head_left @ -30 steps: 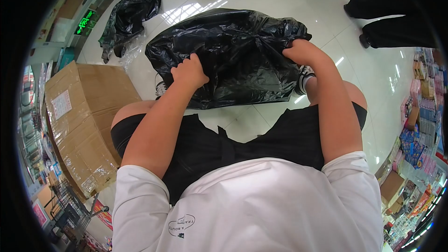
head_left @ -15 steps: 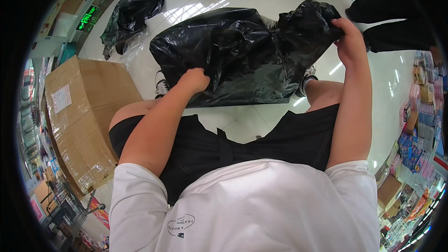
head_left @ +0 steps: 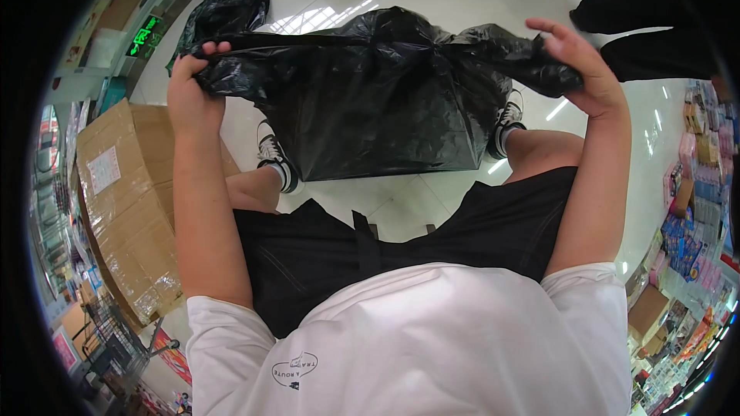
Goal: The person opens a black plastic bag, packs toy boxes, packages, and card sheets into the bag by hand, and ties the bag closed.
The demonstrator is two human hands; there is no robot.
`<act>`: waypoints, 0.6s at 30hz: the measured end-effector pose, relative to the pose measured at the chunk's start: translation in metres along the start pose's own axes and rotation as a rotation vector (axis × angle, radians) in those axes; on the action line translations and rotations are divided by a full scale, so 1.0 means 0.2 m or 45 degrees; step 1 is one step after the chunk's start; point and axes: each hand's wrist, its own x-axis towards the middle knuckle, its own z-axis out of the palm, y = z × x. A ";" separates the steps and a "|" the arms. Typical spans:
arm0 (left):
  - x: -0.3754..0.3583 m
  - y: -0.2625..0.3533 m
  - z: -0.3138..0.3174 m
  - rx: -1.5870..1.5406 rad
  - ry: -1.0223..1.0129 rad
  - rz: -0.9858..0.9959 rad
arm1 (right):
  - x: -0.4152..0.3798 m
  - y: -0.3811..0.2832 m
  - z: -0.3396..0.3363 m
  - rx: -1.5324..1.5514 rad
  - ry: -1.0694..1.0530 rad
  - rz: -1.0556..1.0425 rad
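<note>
A large black plastic bag [head_left: 393, 123] stands on the floor between my feet, with a boxy shape inside that is hidden. My left hand [head_left: 194, 92] is closed around one gathered end of the bag's top, pulled far out to the left. At the right, my right hand [head_left: 587, 69] has the opposite end of the bag's top in its grip, its index finger stretched out. The bag's upper edge is drawn into a long twisted strip between both hands.
Another crumpled black bag [head_left: 227, 11] lies on the floor beyond. A taped cardboard box [head_left: 135, 192] stands at my left. A person's dark-trousered legs [head_left: 644, 38] are at the upper right. Shelves of packaged goods [head_left: 686, 239] line the right side.
My left hand has moved up and left from the bag's near side and now pulls out its left end. My right hand has shifted slightly right and down, stretching the top.
</note>
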 end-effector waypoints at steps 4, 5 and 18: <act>0.03 0.07 -0.03 -0.248 0.082 -0.039 | 0.03 0.00 0.10 -0.264 -0.017 0.163; 0.04 0.09 -0.05 -0.337 -0.101 -0.095 | 0.03 -0.01 0.10 -0.266 -0.021 0.164; -0.02 0.23 0.05 -0.461 -0.630 -0.092 | 0.06 0.01 -0.02 -0.187 0.046 -0.193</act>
